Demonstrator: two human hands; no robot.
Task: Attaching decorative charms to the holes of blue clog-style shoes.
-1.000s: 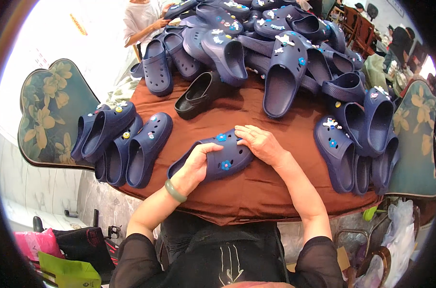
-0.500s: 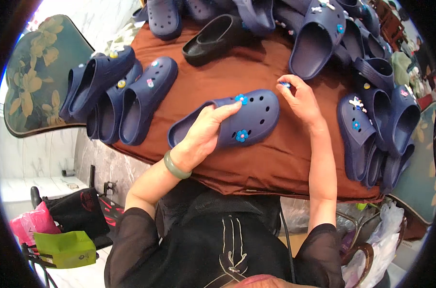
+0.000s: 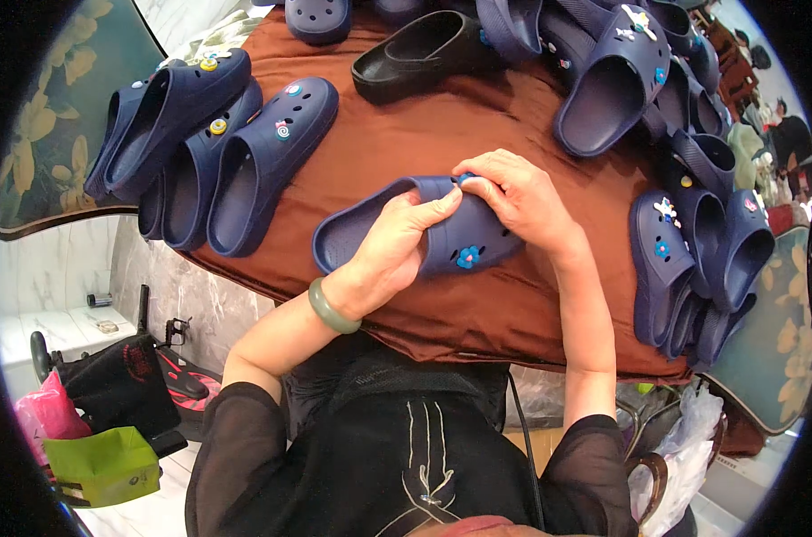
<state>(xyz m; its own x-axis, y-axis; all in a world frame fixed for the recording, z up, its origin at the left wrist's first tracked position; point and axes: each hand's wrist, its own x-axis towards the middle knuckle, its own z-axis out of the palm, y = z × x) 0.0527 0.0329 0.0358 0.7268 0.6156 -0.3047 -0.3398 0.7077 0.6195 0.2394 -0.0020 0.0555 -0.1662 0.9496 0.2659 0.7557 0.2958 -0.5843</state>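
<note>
A dark blue clog (image 3: 357,224) lies on the brown cloth in front of me, toe to the right. My left hand (image 3: 392,237) is closed around its side, thumb on the upper. My right hand (image 3: 518,197) bends over the toe, and its fingertips pinch a small blue charm (image 3: 465,178) at the upper's far edge; those fingers hide most of that charm. Nearer me, a blue flower charm (image 3: 468,257) with a pink centre sits on the same upper. A jade-green bangle (image 3: 332,307) circles my left wrist.
Charm-studded blue clogs (image 3: 276,161) are grouped at the left, more blue clogs (image 3: 663,255) at the right. A black clog (image 3: 415,55) and other blue clogs (image 3: 612,98) lie at the back. Brown cloth (image 3: 406,134) covers the table. A green bag (image 3: 102,465) is at lower left.
My right hand, with a small blue piece in its fingertips, has come left and down onto the clog's upper. My left hand keeps its grip. The view has shifted slightly.
</note>
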